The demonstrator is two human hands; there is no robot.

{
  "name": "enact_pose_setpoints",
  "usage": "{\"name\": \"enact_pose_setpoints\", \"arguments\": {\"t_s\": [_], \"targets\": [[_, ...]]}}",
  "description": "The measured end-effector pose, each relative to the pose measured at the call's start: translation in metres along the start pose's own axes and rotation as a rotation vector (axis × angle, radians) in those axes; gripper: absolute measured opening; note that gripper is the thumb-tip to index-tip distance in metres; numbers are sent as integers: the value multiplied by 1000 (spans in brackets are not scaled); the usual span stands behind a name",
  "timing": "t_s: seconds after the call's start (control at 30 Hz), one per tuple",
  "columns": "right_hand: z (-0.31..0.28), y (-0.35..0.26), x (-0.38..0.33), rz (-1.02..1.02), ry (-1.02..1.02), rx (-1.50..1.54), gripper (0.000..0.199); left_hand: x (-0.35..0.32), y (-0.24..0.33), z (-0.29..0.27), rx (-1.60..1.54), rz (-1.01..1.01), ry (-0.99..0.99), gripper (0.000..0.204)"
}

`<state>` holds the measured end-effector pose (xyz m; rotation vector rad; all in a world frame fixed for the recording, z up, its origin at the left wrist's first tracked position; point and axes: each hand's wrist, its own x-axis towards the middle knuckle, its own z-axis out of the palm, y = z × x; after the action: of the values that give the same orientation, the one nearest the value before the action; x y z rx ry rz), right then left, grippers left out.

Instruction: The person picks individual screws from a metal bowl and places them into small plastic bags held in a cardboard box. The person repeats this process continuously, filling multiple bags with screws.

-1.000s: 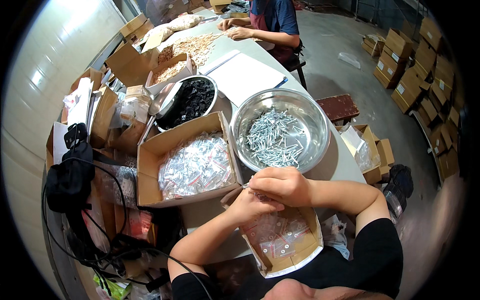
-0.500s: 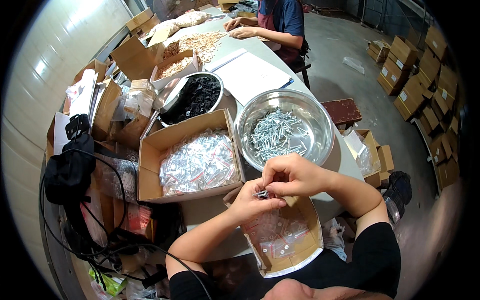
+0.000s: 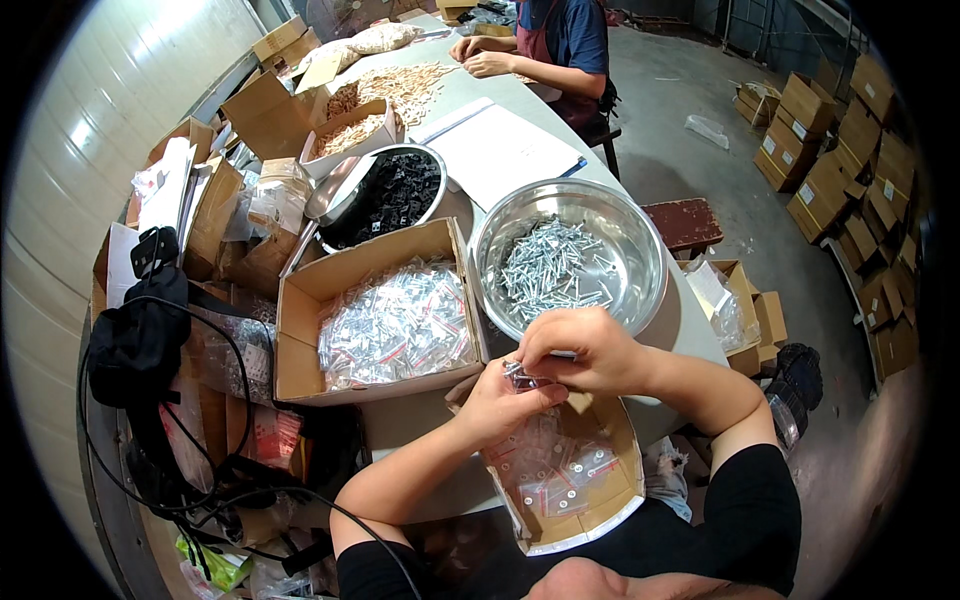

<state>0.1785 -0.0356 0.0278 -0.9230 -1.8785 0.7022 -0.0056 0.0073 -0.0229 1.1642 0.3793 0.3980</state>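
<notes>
A pale worktop [image 3: 692, 325] ran away through a workroom with a grey floor [image 3: 665, 110], where stacked cartons [image 3: 825, 185] lined the right side. At its far end a co-worker [image 3: 572, 50] sat with both hands near a spread of small wooden pieces [image 3: 412, 90]. Close in, the person's left hand [image 3: 493, 408] had its grip clamped on a small bunch of metal screws [image 3: 517, 376], thumb toward the right. The right hand [image 3: 590, 350] was bent over just beside them, its fingertips near the bunch; whether its grip was clamped on anything could not be told. Below both hands, a shallow cardboard tray [image 3: 622, 495] held flat clear bags [image 3: 568, 472] with little white round parts. Just beyond the right hand stood a steel bowl [image 3: 635, 262] with a heap of loose screws [image 3: 555, 268] in it. To its left, a cardboard box [image 3: 300, 305] was filled with clear packets [image 3: 400, 330]; behind that, a metal basin [image 3: 437, 200] held black parts [image 3: 390, 195].
</notes>
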Motion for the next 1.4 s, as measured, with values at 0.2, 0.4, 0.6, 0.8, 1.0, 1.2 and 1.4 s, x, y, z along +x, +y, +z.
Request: {"name": "enact_pose_setpoints", "arguments": {"t_s": [0.2, 0.4, 0.6, 0.8, 1.0, 1.2, 1.4], "targets": [[2, 3, 2, -94, -42, -97, 16, 1, 1, 2, -11, 47, 40, 22], [0, 3, 0, -108, -46, -184, 18, 1, 7, 6, 69, 49, 28, 20], [3, -5, -5, -171, -22, -504, 21, 1, 5, 6, 200, 79, 53, 21], [9, 0, -6, -236, 64, -564, 20, 3, 3, 3, 361, 152, 38, 23], [6, 1, -4, -313, 35, -537, 20, 1, 2, 4, 314, 91, 44, 29], [1, 9, -1, -455, 53, -536, 14, 2, 5, 5, 221, 103, 14, 43], [-3, 18, 2, -391, 76, -310, 19, -1, 12, 9, 147, 47, 33, 53]]}}
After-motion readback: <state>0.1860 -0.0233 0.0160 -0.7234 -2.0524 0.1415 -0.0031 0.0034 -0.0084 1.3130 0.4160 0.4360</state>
